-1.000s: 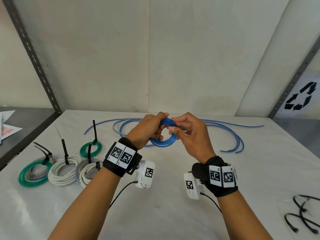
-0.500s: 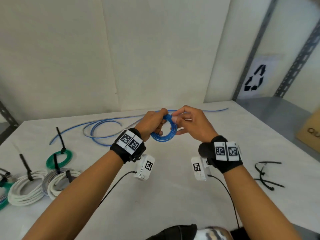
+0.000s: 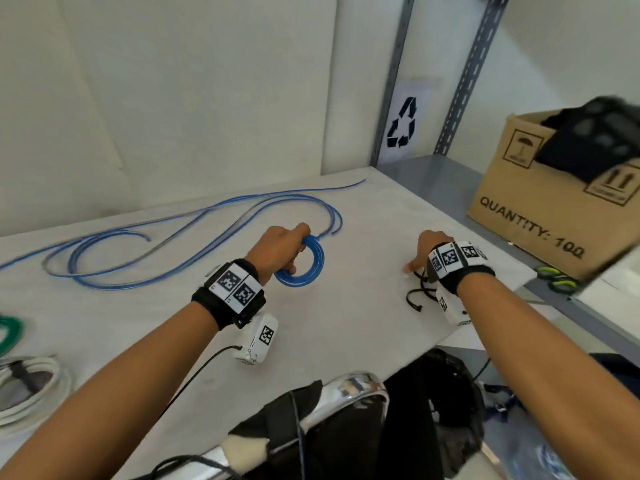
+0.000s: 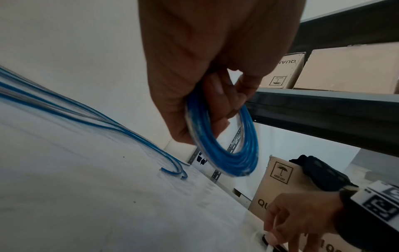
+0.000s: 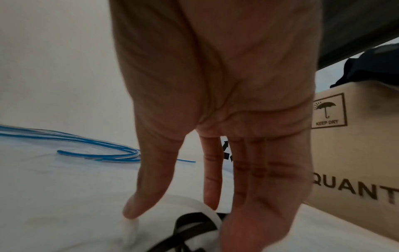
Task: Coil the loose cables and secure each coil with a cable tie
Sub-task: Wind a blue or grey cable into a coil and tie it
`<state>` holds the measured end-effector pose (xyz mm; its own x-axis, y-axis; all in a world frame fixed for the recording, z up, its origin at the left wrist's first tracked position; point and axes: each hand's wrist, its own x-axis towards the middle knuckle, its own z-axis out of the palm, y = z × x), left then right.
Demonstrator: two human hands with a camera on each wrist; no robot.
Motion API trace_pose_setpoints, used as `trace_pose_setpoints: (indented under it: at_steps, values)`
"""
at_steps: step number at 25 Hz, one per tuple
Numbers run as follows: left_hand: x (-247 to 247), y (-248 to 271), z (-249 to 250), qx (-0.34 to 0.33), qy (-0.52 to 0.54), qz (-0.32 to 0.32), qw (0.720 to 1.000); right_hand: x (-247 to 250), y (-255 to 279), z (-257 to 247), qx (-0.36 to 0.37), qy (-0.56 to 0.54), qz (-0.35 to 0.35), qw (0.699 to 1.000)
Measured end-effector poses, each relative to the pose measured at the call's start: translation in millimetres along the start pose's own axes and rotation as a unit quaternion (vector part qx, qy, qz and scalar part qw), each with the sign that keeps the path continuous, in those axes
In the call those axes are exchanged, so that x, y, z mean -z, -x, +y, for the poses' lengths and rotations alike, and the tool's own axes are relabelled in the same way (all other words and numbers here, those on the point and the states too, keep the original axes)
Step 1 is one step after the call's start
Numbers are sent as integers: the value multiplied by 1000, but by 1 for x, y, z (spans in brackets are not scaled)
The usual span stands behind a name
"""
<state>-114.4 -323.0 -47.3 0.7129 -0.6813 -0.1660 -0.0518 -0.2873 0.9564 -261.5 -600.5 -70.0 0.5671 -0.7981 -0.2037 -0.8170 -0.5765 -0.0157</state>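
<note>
A small blue cable coil (image 3: 313,261) hangs from my left hand (image 3: 294,252), whose fingers curl through and round it just above the white table (image 3: 346,334). The left wrist view shows the same blue coil (image 4: 235,156) gripped between thumb and fingers (image 4: 218,109). Off to the right, my right hand (image 3: 415,263) reaches down with straight fingers onto a few black cable ties (image 3: 417,294). In the right wrist view its fingertips (image 5: 131,211) touch the table beside the black ties (image 5: 194,221); none is held.
Loose blue cables (image 3: 194,230) snake across the back of the table. Tied green (image 3: 10,329) and white coils (image 3: 31,386) lie at the far left. A cardboard box (image 3: 540,209) stands on the grey shelf to the right, with a green-handled tool (image 3: 554,278) beside it.
My right hand has let go of the blue coil and moved right and down onto the black ties. The left hand now holds the coil alone, lower. The head view has swung right.
</note>
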Motion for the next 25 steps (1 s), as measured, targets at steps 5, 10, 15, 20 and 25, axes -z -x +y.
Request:
trace_pose_setpoints:
  at_steps: [5, 10, 15, 20, 25]
  values:
    - [0, 7, -1, -10, 18, -8, 1000, -8, 6, 0, 22, 13, 12, 1000]
    - [8, 9, -6, -2, 36, -3, 999, -9, 1, -30, 21, -17, 3, 1000]
    - [21, 3, -10, 14, 75, 23, 997, 0, -8, -46, -6, -65, 49, 997]
    - [31, 1, -7, 7, 126, 68, 990, 24, -18, -52, -7, -161, 129, 979]
    - [38, 3, -4, 0, 134, 80, 988, 46, 1, -90, 115, -407, 87, 902]
